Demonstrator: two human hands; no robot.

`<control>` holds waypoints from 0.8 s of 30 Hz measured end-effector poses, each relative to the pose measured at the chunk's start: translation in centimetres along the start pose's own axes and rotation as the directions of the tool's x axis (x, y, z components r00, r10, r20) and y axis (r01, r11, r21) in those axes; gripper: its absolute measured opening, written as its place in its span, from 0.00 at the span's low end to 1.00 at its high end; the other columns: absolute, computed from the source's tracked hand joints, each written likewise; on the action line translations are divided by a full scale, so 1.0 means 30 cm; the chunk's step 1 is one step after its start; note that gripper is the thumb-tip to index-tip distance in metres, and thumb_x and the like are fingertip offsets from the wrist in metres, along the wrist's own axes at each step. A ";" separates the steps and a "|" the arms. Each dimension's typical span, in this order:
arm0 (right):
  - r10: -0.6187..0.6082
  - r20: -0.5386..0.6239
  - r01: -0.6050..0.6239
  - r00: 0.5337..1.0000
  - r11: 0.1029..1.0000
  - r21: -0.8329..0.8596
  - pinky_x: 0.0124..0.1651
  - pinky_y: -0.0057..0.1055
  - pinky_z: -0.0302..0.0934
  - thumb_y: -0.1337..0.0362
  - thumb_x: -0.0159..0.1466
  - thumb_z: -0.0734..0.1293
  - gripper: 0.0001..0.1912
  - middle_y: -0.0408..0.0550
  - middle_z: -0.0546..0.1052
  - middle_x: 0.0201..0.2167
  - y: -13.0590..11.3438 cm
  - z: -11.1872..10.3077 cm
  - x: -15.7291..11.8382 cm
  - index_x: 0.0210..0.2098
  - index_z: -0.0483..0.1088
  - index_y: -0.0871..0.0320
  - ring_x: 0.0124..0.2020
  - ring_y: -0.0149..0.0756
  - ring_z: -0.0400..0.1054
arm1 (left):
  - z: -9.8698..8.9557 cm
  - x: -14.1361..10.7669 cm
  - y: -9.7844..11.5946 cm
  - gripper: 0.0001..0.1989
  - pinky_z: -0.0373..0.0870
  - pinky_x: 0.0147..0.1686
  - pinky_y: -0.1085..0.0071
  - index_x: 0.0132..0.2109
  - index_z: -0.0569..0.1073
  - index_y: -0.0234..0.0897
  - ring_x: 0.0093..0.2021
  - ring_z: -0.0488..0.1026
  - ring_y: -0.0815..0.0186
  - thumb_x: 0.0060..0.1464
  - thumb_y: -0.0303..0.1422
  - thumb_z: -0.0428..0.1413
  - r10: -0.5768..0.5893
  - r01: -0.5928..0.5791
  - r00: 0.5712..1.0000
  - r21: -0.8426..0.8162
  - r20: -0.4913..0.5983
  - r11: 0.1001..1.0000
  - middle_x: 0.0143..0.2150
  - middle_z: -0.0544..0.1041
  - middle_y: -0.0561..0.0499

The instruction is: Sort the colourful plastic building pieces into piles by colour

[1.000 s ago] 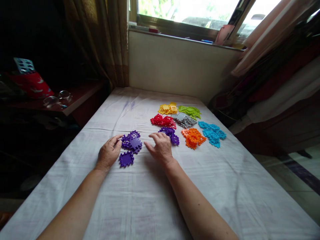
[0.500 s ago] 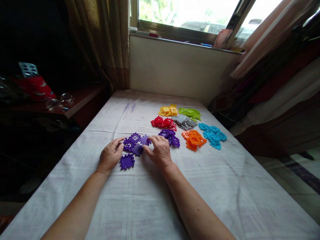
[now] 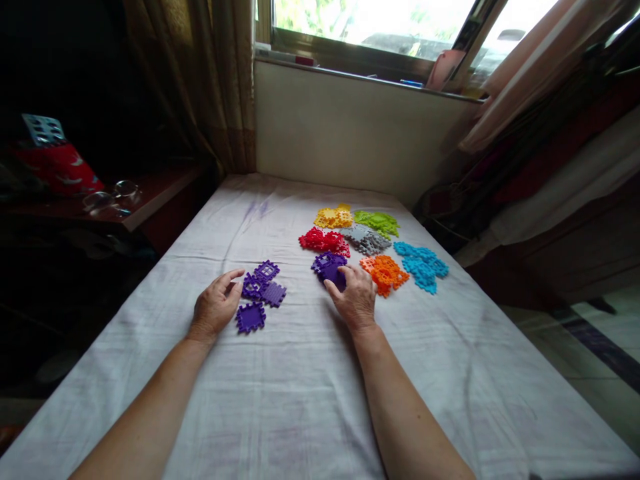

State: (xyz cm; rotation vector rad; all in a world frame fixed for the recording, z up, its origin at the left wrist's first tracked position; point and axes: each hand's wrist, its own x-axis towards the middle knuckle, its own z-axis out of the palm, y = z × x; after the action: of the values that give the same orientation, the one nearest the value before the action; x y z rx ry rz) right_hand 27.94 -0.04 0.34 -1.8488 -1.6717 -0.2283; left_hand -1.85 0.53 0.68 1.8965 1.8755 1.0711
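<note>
Purple notched tiles (image 3: 251,317) lie left of centre on the cloth-covered surface (image 3: 270,400), close by the left hand (image 3: 215,308), its thumb and fingers loosely spread. The right hand (image 3: 356,297) pinches a solid purple tile (image 3: 333,272) at the purple pile (image 3: 323,260). Yellow pieces (image 3: 333,217) and green pieces (image 3: 376,222) sit nearest the far edge; blue pieces (image 3: 423,267) lie toward the right edge, beyond the orange pieces (image 3: 384,272).

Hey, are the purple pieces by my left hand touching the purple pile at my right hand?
Apart. The head view shows a strip of white sheet between the left purple pieces and the right purple pile.
</note>
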 end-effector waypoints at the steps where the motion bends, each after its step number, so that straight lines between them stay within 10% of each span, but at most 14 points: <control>1: -0.007 -0.008 0.007 1.000 1.000 0.009 0.55 0.44 0.53 0.54 0.63 0.67 0.18 0.56 0.74 0.54 -0.012 -0.004 -0.003 0.49 0.73 0.57 0.54 0.50 0.63 | 0.000 -0.001 0.001 0.19 0.75 0.44 0.70 0.50 0.77 0.42 0.40 0.79 0.64 0.55 0.40 0.50 -0.004 0.004 1.000 -0.005 -0.001 1.000 0.48 0.82 0.50; 10: -0.382 0.231 0.314 0.895 0.907 0.280 0.57 0.40 0.57 0.55 0.62 0.70 0.17 0.51 0.76 0.53 -0.199 -0.003 -0.068 0.49 0.74 0.54 0.54 0.44 0.65 | -0.003 -0.008 0.020 0.21 0.73 0.39 0.70 0.50 0.78 0.40 0.36 0.77 0.65 0.54 0.42 0.50 -0.001 0.001 1.000 -0.017 0.006 1.000 0.47 0.82 0.49; 16: -0.385 0.352 0.296 0.853 0.913 0.281 0.54 0.40 0.58 0.56 0.61 0.71 0.18 0.50 0.78 0.50 -0.253 0.002 -0.083 0.48 0.73 0.54 0.51 0.44 0.67 | -0.004 -0.010 0.026 0.22 0.74 0.39 0.70 0.50 0.78 0.40 0.36 0.78 0.64 0.54 0.43 0.50 -0.002 0.003 1.000 -0.035 0.025 0.999 0.47 0.82 0.48; 24: -0.136 -0.010 0.135 0.991 0.967 0.218 0.56 0.39 0.55 0.55 0.63 0.68 0.16 0.53 0.78 0.49 -0.096 -0.041 -0.003 0.47 0.74 0.56 0.51 0.44 0.67 | -0.009 -0.012 0.022 0.20 0.74 0.40 0.70 0.49 0.78 0.41 0.35 0.78 0.65 0.54 0.43 0.51 -0.011 0.012 1.000 -0.027 0.029 1.000 0.43 0.83 0.50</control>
State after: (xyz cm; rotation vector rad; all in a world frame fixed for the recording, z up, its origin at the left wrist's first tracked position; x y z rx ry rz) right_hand 25.55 -0.81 2.20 -1.5771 -1.7536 -0.0925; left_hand -1.50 0.03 1.18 1.8734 1.8444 1.0547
